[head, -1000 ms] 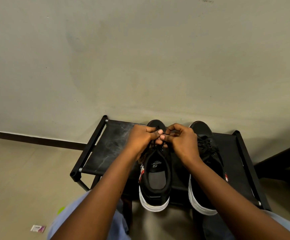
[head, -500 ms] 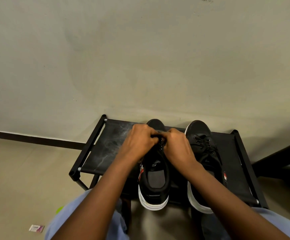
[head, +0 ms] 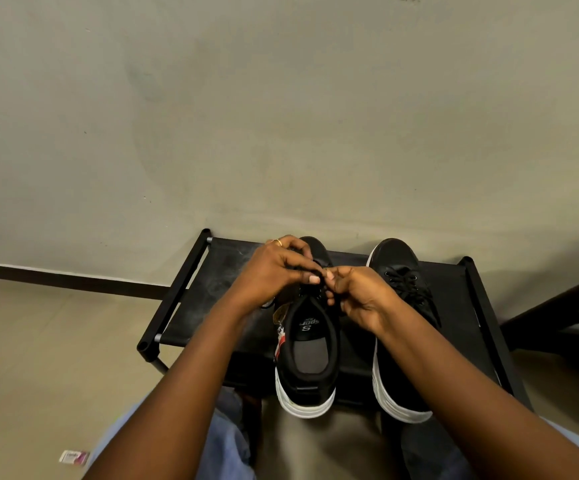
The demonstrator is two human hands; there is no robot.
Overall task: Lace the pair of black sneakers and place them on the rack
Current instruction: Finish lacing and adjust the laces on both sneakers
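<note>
While both hands cover its eyelets, left hand (head: 274,271) and right hand (head: 359,292) apparently pinching left sneaker's (head: 307,344) lace.

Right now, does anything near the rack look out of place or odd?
A small pink-and-white wrapper lies on the floor left of the rack, like litter. Both sneaker heels overhang the rack's near edge.

A plain room in a home, likely an entryway: a low black shoe rack (head: 212,306) stands against a bare painted wall (head: 281,116) with dark skirting (head: 56,277), on a beige tiled floor (head: 39,358).
</note>
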